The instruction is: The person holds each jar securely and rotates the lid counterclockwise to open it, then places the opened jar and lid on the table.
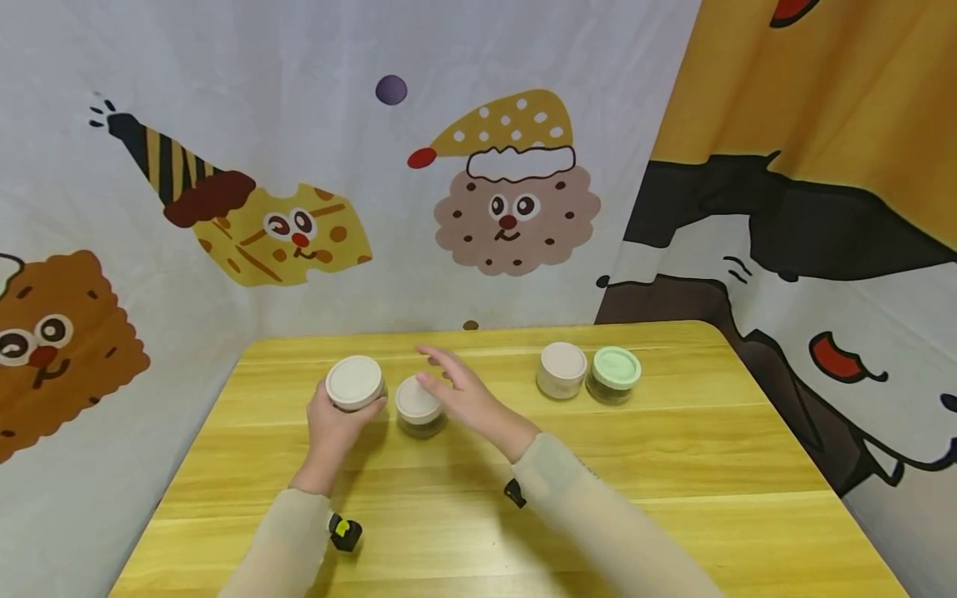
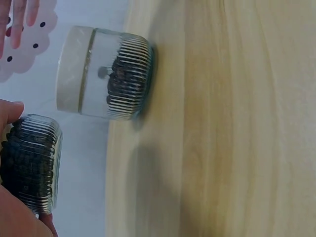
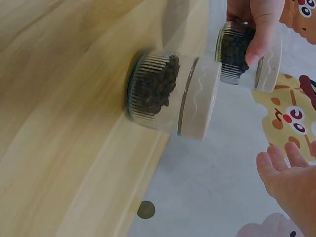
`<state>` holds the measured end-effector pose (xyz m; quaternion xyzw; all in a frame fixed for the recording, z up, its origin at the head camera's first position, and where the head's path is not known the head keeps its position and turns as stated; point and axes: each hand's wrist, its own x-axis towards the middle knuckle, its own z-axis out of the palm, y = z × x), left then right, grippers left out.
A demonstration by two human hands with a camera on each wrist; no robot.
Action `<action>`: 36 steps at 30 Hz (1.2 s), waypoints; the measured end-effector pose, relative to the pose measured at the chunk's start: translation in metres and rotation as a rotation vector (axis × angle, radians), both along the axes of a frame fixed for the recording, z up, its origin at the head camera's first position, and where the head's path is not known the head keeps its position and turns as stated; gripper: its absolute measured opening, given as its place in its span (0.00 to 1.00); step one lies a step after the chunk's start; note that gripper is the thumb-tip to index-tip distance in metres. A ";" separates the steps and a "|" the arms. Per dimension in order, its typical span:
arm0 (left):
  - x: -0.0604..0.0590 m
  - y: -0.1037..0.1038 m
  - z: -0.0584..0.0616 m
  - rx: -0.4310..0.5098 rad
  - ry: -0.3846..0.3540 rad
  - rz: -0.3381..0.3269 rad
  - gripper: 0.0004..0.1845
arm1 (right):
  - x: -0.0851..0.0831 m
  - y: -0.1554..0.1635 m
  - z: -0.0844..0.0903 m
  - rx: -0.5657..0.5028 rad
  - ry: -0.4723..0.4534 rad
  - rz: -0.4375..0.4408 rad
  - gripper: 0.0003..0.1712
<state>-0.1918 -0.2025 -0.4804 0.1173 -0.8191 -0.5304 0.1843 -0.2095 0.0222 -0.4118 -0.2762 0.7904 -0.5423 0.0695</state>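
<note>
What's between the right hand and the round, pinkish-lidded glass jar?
In the head view, bare yellow wooden tabletop separates the right hand and jar.

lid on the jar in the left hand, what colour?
The lid is off-white; it shows best in the head view, from above.

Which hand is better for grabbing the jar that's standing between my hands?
Probably your right hand: it holds nothing and is close to the standing jar. Your left hand already grips another jar.
</note>
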 end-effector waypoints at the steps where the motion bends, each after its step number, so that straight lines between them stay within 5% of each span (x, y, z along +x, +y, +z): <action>1: 0.000 0.001 0.001 0.002 -0.001 -0.001 0.46 | -0.001 0.001 0.000 0.001 0.004 -0.001 0.28; 20: 0.000 0.032 0.031 0.066 0.046 -0.145 0.45 | -0.006 0.048 0.002 0.032 0.040 -0.052 0.30; 36: -0.005 0.070 0.039 0.099 0.013 -0.242 0.47 | -0.010 0.076 0.008 0.017 0.062 -0.082 0.30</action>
